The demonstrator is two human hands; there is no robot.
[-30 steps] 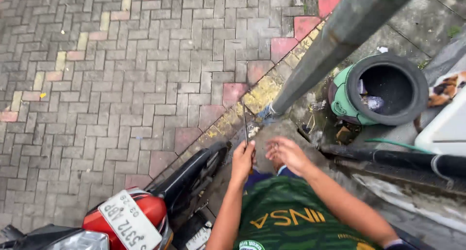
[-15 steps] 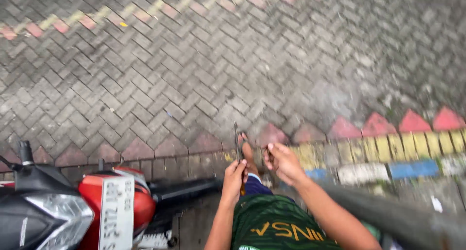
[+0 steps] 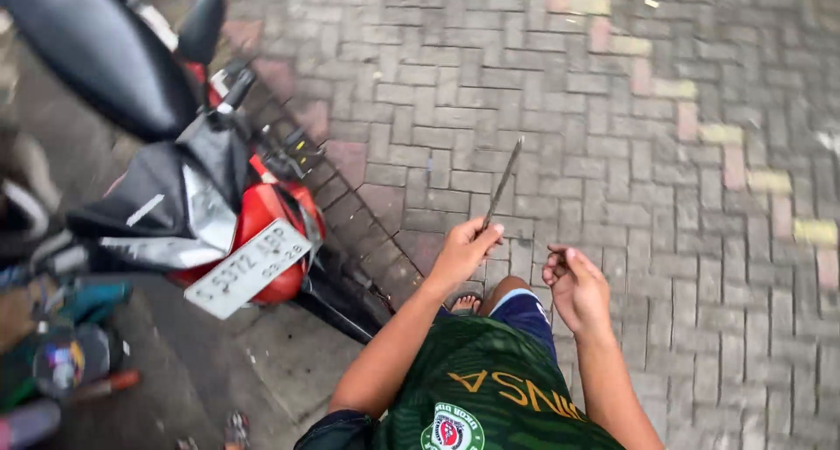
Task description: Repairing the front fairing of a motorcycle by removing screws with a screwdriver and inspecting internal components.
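Observation:
My left hand (image 3: 462, 251) grips the lower end of a thin, flat metal strip (image 3: 503, 183) that points up and away over the brick paving (image 3: 542, 83). Just to its right, my right hand (image 3: 575, 286) is held loosely curled, fingers bent; whether it pinches something small I cannot tell. Both forearms reach out over my green shirt (image 3: 490, 397) and blue shorts (image 3: 529, 314). A sandalled foot (image 3: 466, 304) shows below the left hand.
A red and black motorbike (image 3: 210, 205) with a white plate (image 3: 248, 267) stands close at the left, its rear towards me. Coloured objects (image 3: 61, 354) lie blurred at the lower left on concrete. Grey herringbone pavers with red and yellow bricks (image 3: 700, 126) spread to the right.
The view has swung round: the motorbike now sits at the left and the paving fills the right. My left hand still holds the strip; the right hand has drawn apart from it.

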